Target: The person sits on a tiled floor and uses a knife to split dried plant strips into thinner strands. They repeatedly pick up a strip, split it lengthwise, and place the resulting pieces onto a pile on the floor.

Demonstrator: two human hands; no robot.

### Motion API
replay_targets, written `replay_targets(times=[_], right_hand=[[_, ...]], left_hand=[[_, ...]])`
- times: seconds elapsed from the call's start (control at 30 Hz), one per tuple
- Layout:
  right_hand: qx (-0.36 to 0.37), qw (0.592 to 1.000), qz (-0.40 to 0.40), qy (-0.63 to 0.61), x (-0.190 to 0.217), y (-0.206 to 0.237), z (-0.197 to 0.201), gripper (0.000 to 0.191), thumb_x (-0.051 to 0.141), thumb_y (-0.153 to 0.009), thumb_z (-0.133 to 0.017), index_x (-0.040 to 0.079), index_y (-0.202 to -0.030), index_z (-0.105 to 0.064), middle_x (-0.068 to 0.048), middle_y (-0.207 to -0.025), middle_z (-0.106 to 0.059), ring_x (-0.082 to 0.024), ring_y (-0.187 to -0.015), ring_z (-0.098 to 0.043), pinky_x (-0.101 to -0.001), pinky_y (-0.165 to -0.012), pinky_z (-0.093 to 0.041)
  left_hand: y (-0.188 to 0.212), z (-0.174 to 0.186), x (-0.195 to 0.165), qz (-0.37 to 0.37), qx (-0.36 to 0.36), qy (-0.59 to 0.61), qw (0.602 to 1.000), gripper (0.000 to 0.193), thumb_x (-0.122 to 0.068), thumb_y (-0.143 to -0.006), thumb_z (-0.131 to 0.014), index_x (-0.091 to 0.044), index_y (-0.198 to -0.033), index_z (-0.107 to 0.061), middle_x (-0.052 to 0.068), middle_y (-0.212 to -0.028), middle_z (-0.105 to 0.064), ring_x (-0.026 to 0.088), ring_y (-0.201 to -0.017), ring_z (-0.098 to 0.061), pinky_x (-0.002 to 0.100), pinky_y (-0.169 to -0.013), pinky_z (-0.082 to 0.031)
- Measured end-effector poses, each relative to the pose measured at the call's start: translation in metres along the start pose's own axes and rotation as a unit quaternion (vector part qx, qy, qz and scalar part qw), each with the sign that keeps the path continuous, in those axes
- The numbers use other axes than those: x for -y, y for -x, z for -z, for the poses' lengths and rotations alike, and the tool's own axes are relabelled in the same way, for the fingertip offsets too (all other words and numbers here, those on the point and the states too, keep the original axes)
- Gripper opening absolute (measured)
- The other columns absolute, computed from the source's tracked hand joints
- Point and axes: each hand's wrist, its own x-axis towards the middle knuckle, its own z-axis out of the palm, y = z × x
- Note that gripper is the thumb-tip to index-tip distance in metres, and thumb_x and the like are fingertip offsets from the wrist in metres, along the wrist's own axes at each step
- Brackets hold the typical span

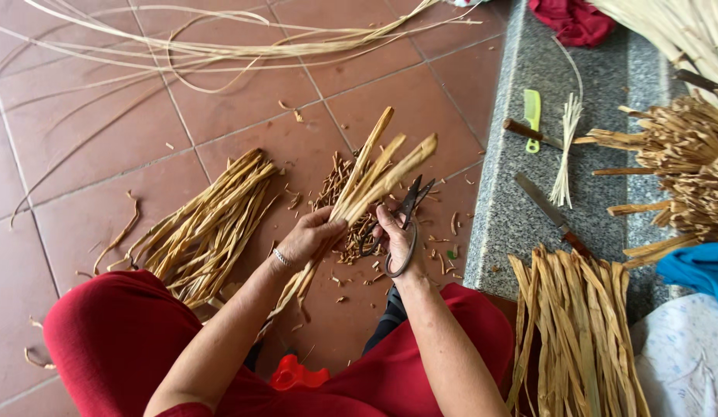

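- Strips of dried plant fibre point(374, 174), tan and flat, fan upward from the left hand point(309, 238), which is clenched round the bunch partway along; the lower ends trail down past the wrist toward the red-clad lap.
- Right hand point(395, 235) grips a pair of black scissors point(405, 220), fingers through the loop, blades pointing up and sitting just beside the bunch's right edge.
- Bunch and scissors hang over the red tile floor point(96, 147), above a little heap of short brown offcuts point(345, 208).
- Left of that, a loose pile of longer strips point(208, 224) lies on the tiles, slanting toward the lap.
- Long pale stalks point(220, 50) curve across the far tiles near the top edge.
- On the right, a grey granite step point(513, 216) carries a green comb point(533, 116), a thin pale bundle point(566, 150) tied near its top, and a knife point(548, 208) with a dark handle.
- More flat strips point(575, 324) stand at the step's near end, and a thick tied sheaf point(683, 170) sits along its right side.
- Red cloth point(571, 19) lies at the step's far end; a red plastic piece point(297, 377) shows between the knees.
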Motion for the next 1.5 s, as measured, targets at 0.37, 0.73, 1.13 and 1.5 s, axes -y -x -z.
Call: replay_targets(times=[0.37, 0.73, 1.13, 1.5], right_hand=[[0.048, 0.997, 0.055, -0.036, 0.025, 0.01, -0.009, 0.029, 0.016, -0.085, -0.085, 0.008, -0.107, -0.068, 0.0, -0.09, -0.068, -0.011, -0.077, -0.062, -0.0276, -0.067, -0.051], [0.041, 0.997, 0.037, -0.055, 0.021, 0.005, -0.011, 0.03, 0.018, -0.085, -0.084, 0.007, -0.109, -0.069, 0.0, -0.087, -0.068, -0.011, -0.072, -0.061, -0.0286, -0.065, -0.053], [0.122, 0.989, -0.033, -0.078, 0.029, 0.007, 0.0, 0.026, 0.018, -0.086, -0.084, 0.006, -0.102, -0.067, 0.001, -0.083, -0.064, -0.01, -0.071, -0.06, -0.0303, -0.061, -0.055], [0.079, 0.991, -0.018, -0.11, 0.038, 0.013, -0.004, 0.024, 0.014, -0.089, -0.078, -0.001, -0.108, -0.077, -0.001, -0.085, -0.069, -0.007, -0.069, -0.057, -0.0268, -0.064, -0.052]], left_hand=[[0.02, -0.01, -0.005, -0.01, -0.028, -0.209, 0.977, 0.033, -0.028, -0.101, -0.067, -0.004, -0.123, -0.068, 0.003, -0.088, -0.07, 0.009, -0.074, -0.06, 0.027, -0.063, -0.051], [0.013, -0.008, 0.007, -0.027, -0.036, -0.111, 0.993, 0.019, -0.01, -0.096, -0.07, -0.003, -0.113, -0.066, 0.005, -0.084, -0.068, 0.012, -0.068, -0.061, 0.028, -0.056, -0.05], [0.025, 0.009, 0.003, 0.021, 0.084, -0.1, 0.991, 0.026, 0.0, -0.092, -0.066, -0.004, -0.118, -0.065, 0.004, -0.094, -0.072, 0.011, -0.079, -0.064, 0.028, -0.067, -0.054], [0.029, -0.004, 0.017, -0.025, -0.018, -0.155, 0.988, 0.036, -0.023, -0.101, -0.062, -0.008, -0.134, -0.066, 0.001, -0.102, -0.075, 0.007, -0.089, -0.066, 0.024, -0.075, -0.056]])
